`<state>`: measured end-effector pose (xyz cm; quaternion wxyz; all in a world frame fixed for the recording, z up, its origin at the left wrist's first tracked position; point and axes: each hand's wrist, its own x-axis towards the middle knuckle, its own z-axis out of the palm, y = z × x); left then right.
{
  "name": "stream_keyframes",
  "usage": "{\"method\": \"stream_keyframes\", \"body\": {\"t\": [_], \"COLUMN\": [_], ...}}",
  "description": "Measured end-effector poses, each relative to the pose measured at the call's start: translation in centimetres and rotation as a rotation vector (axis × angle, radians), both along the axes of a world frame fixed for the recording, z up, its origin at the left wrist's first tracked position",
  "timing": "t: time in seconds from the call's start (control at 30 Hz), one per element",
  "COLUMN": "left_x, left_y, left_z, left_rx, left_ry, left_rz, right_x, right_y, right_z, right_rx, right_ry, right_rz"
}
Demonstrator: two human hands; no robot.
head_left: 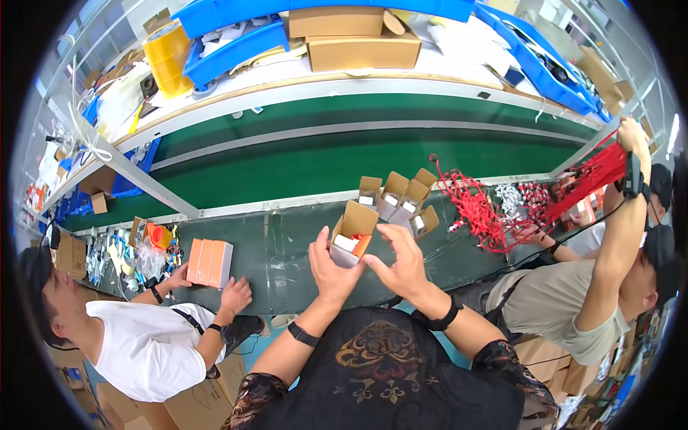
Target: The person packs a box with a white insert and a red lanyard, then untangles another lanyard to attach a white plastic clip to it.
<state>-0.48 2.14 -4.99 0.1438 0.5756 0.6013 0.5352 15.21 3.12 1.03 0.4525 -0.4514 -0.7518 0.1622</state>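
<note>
My left hand (332, 275) is closed around a small open cardboard box (360, 217) with an orange side and its brown flap standing up. White and red items (347, 243) show inside the box. My right hand (401, 264) is just to the right of it, fingers apart and curved, the thumb close to the box's lower right corner. Whether that thumb touches the box I cannot tell. Beyond my hands, several similar open boxes (393, 188) stand in a group on the dark worktable (287, 236), with white pieces inside.
A tangle of red cords (469, 208) lies right of the boxes; a person (566, 294) there lifts a bundle. At left, another person (154, 337) has both hands by orange boxes (210, 262). A green conveyor (287, 168) and a shelf with blue bins (236, 54) lie beyond.
</note>
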Motion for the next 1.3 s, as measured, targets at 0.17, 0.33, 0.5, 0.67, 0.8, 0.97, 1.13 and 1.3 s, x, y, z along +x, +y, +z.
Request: {"method": "stream_keyframes", "body": {"t": [0.17, 0.33, 0.5, 0.67, 0.8, 0.97, 1.13, 1.3], "left_x": [1.0, 1.1, 1.8, 2.0, 1.6, 1.6, 1.6, 1.3], "left_y": [-0.5, -0.6, -0.4, 0.2, -0.2, -0.4, -0.8, -0.7], "left_z": [1.2, 2.5, 4.5, 4.4, 4.6, 4.6, 5.1, 4.9], "left_rx": [-0.005, 0.078, 0.176, 0.38, 0.418, 0.412, 0.375, 0.349], "left_ry": [-0.119, 0.015, 0.074, 0.15, 0.21, 0.351, 0.379, 0.312], "left_rz": [-0.149, -0.244, -0.243, -0.168, -0.109, -0.036, -0.005, -0.037], "right_x": [0.3, 0.6, 2.2, 1.2, 1.0, 0.4, 0.4, 0.4], "right_y": [-0.5, -0.2, 0.5, 0.0, -0.5, -0.3, 0.0, 0.4], "right_z": [-2.2, -1.3, 0.6, 3.6, 4.5, 3.5, 3.1, 3.4], "right_rx": [0.106, -0.078, -0.227, -0.157, -0.016, -0.017, -0.159, -0.187], "right_ry": [0.124, 0.521, 0.511, 0.208, 0.058, 0.039, 0.199, 0.227], "right_rz": [0.103, 0.19, 0.337, 0.122, 0.092, 0.08, 0.095, 0.143]}}
